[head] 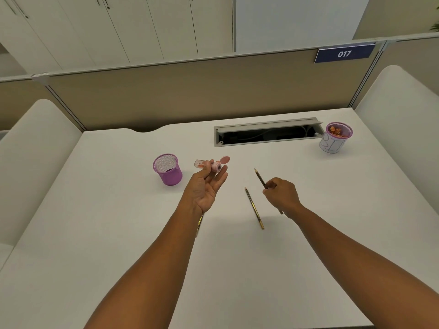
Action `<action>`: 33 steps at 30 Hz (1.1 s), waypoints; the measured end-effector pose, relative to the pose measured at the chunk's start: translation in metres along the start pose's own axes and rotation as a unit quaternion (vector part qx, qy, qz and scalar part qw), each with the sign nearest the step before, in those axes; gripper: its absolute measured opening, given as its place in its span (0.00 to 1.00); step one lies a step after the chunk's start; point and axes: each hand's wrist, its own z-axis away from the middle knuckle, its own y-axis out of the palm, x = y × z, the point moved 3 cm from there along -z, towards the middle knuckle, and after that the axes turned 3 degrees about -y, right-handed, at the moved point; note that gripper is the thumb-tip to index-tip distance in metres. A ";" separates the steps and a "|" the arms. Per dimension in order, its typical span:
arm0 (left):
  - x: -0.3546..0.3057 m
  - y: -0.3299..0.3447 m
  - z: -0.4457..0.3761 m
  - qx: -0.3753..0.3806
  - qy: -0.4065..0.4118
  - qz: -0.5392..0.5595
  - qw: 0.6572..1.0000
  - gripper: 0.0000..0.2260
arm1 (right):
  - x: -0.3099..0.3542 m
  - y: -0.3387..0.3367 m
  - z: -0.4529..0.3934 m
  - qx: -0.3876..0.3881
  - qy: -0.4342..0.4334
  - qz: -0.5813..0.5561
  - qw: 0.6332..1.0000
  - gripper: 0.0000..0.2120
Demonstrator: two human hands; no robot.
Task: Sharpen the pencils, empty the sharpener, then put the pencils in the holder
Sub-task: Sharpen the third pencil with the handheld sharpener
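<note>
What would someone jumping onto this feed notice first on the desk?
Most likely the two hands mid-desk: the left hand holds up a pink sharpener with its round lid flipped open, and the right hand grips a dark pencil, tip pointing away. A second pencil lies on the desk between them. The purple mesh holder stands at left, and a paper-wrapped cup of shavings sits far right.

On the desk [237,269], 1 pencil [254,208] is laid between the holder [167,169], at left, and the cup [335,137], far right.
</note>
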 end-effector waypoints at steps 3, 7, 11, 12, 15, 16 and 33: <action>0.005 -0.011 -0.005 -0.012 -0.008 0.008 1.000 0.07 | -0.016 0.009 -0.008 -0.003 0.026 0.027 0.999 0.06; 0.007 -0.022 -0.009 -0.023 -0.013 0.006 1.000 0.08 | -0.033 0.023 -0.016 0.009 0.045 0.047 0.998 0.06; 0.005 -0.033 -0.015 -0.031 -0.016 0.001 0.999 0.08 | -0.048 0.036 -0.025 0.016 0.061 0.049 0.997 0.05; 0.004 -0.035 -0.017 -0.032 -0.016 -0.001 0.999 0.07 | -0.051 0.038 -0.026 0.016 0.065 0.050 0.997 0.05; 0.002 -0.043 -0.023 -0.040 -0.017 0.002 0.999 0.07 | -0.059 0.045 -0.031 0.021 0.078 0.054 0.995 0.05; 0.002 -0.045 -0.024 -0.043 -0.017 0.003 0.999 0.07 | -0.061 0.047 -0.032 0.024 0.080 0.056 0.995 0.04; 0.002 -0.059 -0.046 -0.050 -0.032 0.006 0.998 0.07 | -0.070 0.063 -0.048 0.050 0.094 0.107 0.989 0.05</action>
